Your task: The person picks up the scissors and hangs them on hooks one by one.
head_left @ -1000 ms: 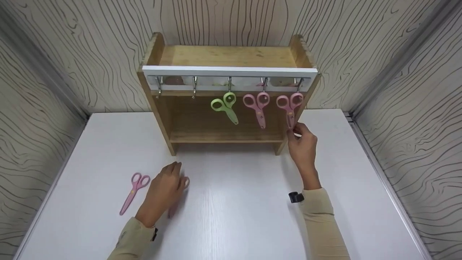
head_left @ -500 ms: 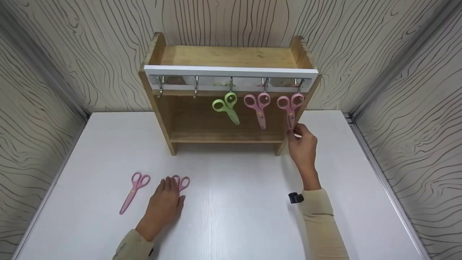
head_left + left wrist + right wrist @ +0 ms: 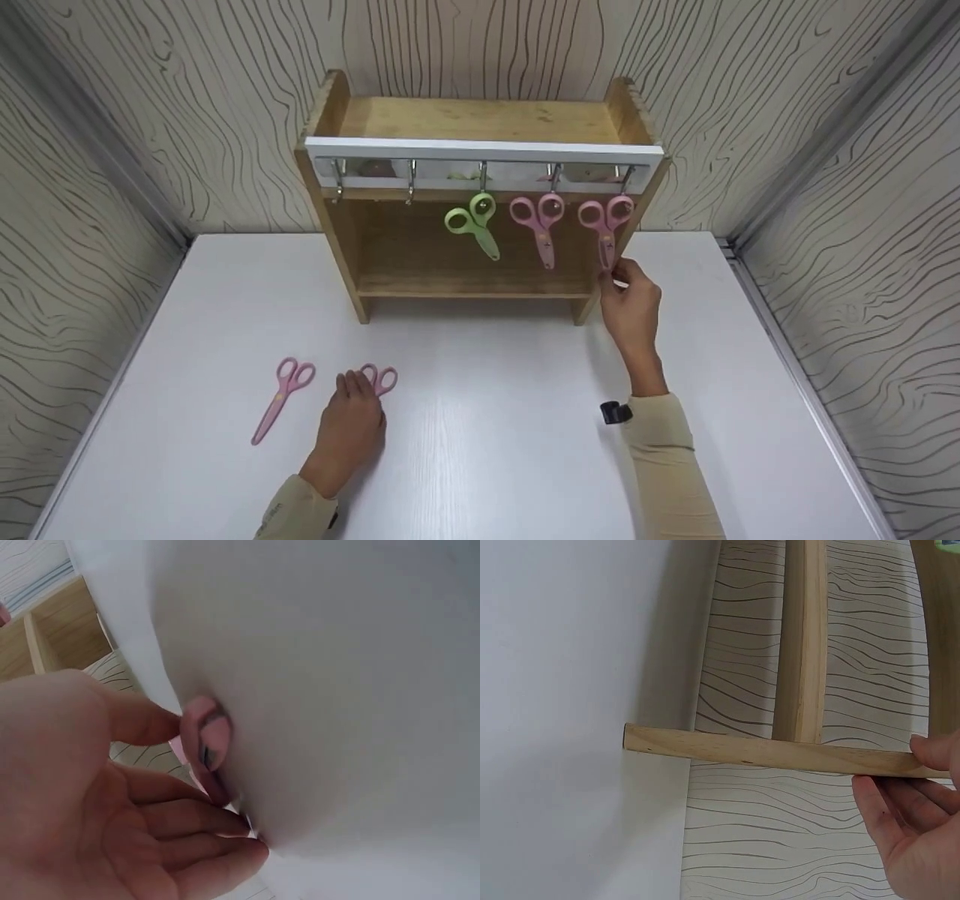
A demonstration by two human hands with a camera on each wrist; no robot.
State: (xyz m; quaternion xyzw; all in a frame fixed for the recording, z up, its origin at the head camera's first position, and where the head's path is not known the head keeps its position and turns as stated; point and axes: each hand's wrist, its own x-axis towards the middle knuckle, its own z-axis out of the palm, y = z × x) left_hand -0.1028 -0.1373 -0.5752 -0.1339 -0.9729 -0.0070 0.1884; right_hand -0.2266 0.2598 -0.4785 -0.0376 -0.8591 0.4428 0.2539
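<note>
My left hand [image 3: 351, 427] is low over the white table, thumb and fingers on either side of pink scissors [image 3: 385, 380]. In the left wrist view the fingers pinch those scissors [image 3: 214, 739], which lie at the tabletop; the blades are hidden under the hand. Another pink pair of scissors [image 3: 281, 397] lies to the left. At the right, my right hand [image 3: 631, 307] grips the side board of a wooden shelf [image 3: 727, 748], thumb on one face and fingers on the other. Just above it hangs a third pink pair of scissors [image 3: 606, 225].
A white rail [image 3: 450, 147] with several metal hooks runs across the shelf front. Green scissors [image 3: 476, 225] and more pink scissors [image 3: 541, 229] hang there; the two left hooks [image 3: 411, 184] hold nothing. Wood-patterned walls [image 3: 150, 150] enclose the table.
My left hand has drawn back toward the near edge, uncovering the handles of the scissors, and its fingers have come in around them. The right hand stays on the shelf side.
</note>
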